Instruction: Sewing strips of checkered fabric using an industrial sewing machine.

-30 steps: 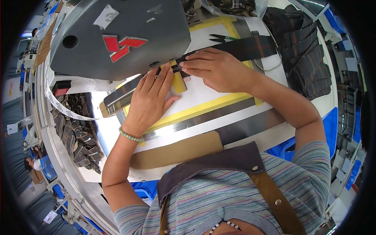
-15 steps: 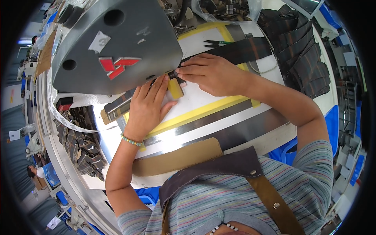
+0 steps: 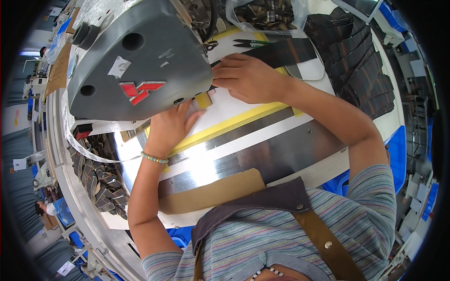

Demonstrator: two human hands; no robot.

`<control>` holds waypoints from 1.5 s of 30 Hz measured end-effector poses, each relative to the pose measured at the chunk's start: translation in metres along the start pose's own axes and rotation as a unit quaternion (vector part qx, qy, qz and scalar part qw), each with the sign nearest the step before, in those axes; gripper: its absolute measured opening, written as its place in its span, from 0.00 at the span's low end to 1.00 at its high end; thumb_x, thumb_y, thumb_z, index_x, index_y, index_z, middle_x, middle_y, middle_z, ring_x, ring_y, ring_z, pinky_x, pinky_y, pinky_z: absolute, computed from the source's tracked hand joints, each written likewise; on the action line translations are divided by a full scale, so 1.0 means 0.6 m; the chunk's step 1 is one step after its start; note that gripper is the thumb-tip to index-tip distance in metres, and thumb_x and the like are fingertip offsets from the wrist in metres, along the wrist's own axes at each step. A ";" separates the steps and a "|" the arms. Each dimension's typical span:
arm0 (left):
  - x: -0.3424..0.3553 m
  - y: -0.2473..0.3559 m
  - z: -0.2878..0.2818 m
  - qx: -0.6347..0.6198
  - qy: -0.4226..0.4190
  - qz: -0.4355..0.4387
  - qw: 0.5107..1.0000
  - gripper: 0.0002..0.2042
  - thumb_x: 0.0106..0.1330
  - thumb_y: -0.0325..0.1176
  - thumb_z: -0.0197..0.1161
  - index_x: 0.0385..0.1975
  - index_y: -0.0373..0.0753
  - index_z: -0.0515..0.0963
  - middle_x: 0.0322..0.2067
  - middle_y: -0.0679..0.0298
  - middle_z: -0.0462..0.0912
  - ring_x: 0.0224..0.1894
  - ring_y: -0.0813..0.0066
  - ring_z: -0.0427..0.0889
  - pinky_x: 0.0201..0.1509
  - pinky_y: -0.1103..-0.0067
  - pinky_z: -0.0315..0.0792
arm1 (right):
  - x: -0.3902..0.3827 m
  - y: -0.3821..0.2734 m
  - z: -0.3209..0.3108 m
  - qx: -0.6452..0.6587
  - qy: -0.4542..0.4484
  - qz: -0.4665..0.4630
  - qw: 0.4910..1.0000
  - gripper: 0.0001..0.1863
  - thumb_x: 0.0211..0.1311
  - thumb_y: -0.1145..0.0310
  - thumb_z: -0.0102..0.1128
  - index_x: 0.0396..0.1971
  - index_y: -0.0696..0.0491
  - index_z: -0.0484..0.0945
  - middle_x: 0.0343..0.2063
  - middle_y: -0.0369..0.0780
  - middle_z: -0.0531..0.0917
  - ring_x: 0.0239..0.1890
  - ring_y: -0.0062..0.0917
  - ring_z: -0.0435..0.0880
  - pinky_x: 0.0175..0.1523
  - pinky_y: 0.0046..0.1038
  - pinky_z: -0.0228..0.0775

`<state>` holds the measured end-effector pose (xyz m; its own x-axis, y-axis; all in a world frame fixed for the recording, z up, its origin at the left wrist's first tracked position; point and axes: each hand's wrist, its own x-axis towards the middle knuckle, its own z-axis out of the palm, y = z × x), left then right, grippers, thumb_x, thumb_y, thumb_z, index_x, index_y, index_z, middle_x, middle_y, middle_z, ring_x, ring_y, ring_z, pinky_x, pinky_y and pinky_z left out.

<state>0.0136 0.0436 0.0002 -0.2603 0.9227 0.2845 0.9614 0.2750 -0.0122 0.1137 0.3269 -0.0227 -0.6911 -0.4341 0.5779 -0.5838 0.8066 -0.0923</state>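
Observation:
A grey sewing machine head (image 3: 173,65) with a red emblem hangs over the work at upper left and hides the stitching spot. My left hand (image 3: 169,130) lies flat by its lower edge, thumb spread; the other fingertips vanish behind the machine. A yellow guide piece (image 3: 203,100) sits just right of that hand. My right hand (image 3: 251,79) has its fingers bent and pressed together on the near end of a dark plaid fabric strip (image 3: 286,52), which runs off to the right. Its fingertips are partly hidden by the machine head.
Black-and-green thread snips (image 3: 251,43) lie beyond the strip. Stacked dark plaid pieces (image 3: 358,61) cover the right side. A plastic bag of fabric bits (image 3: 267,14) stands at the back; more plaid pieces (image 3: 98,182) pile at left. A brown cardboard piece (image 3: 213,191) edges the table.
The view has shifted a little, so the machine head now covers most of my left fingers. My right hand stays on the strip beside the machine.

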 end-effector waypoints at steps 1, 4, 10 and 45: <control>-0.001 -0.002 0.002 0.000 -0.001 0.000 1.000 0.25 0.73 0.48 0.72 0.59 0.33 0.82 0.37 0.54 0.89 0.42 0.52 0.89 0.49 0.63 0.80 | 0.000 -0.001 -0.005 -0.012 0.034 -0.012 0.999 0.19 0.58 0.74 0.66 0.51 0.55 0.89 0.51 0.36 0.89 0.56 0.32 0.86 0.66 0.36 0.78; -0.003 -0.005 0.007 0.018 -0.012 -0.012 1.000 0.26 0.72 0.49 0.72 0.58 0.33 0.83 0.38 0.54 0.90 0.40 0.53 0.89 0.47 0.63 0.80 | -0.001 0.004 -0.003 0.017 0.050 0.004 0.999 0.15 0.56 0.74 0.66 0.45 0.56 0.89 0.48 0.36 0.88 0.53 0.32 0.86 0.64 0.36 0.78; -0.005 -0.001 0.007 -0.016 -0.008 -0.020 1.000 0.26 0.72 0.48 0.73 0.58 0.31 0.82 0.39 0.53 0.90 0.40 0.53 0.89 0.47 0.63 0.80 | -0.003 0.001 0.007 0.014 0.048 0.006 0.999 0.13 0.55 0.74 0.67 0.41 0.54 0.90 0.47 0.36 0.88 0.51 0.31 0.85 0.62 0.36 0.78; -0.030 0.006 -0.009 -0.124 0.015 -0.034 0.992 0.31 0.64 0.38 0.77 0.68 0.37 0.81 0.61 0.52 0.86 0.61 0.50 0.82 0.69 0.61 0.75 | 0.004 -0.054 -0.011 -0.025 -0.041 0.022 0.999 0.19 0.60 0.70 0.70 0.51 0.57 0.88 0.57 0.36 0.87 0.56 0.29 0.85 0.61 0.34 0.78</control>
<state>0.0225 0.0265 -0.0001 -0.3258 0.8952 0.3041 0.9353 0.2582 0.2420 0.1337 0.3022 -0.0131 -0.7497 -0.4269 0.5056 -0.5311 0.8440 -0.0749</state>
